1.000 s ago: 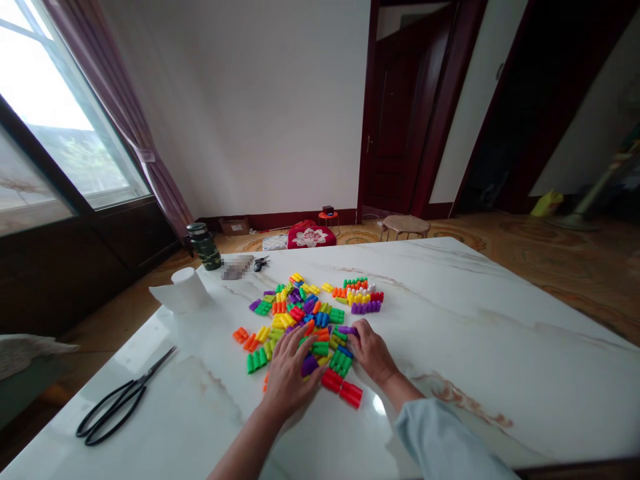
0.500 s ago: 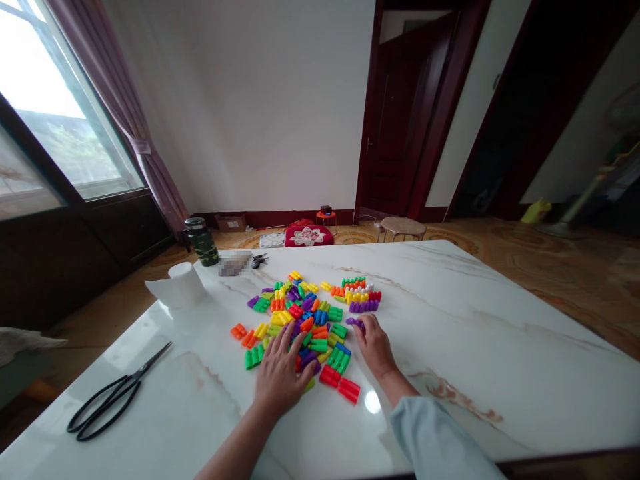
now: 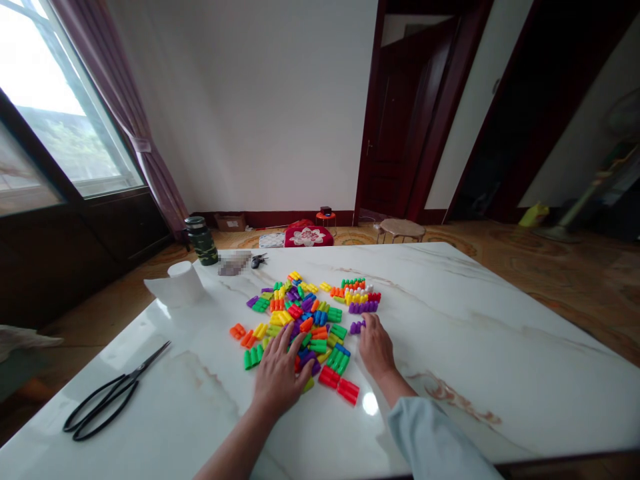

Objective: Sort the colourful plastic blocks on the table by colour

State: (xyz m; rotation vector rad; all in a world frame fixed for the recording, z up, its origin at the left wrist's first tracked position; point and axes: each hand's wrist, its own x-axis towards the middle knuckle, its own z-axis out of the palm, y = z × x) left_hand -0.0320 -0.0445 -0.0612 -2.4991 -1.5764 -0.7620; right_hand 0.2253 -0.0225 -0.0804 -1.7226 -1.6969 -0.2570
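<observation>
My left hand lies with fingers spread over the near side of a pile of coloured plastic building blocks. No block is gripped in it. To the right of the pile, my right hand has its fingers closed on a purple block, partly covered by the fingertips. Just beyond it, blocks stand in rows by colour, with a purple row nearest and yellow, red, white, orange and green ones behind. Two red blocks lie at the pile's near right edge.
Black-handled scissors lie at the left of the marble-patterned table. A white paper roll, a camouflage bottle and keys are toward the back left. Stools stand beyond the table.
The purple block at my right hand has turned and now sits level on the table, showing more of its side. My right hand has shifted slightly; my left hand stays in place.
</observation>
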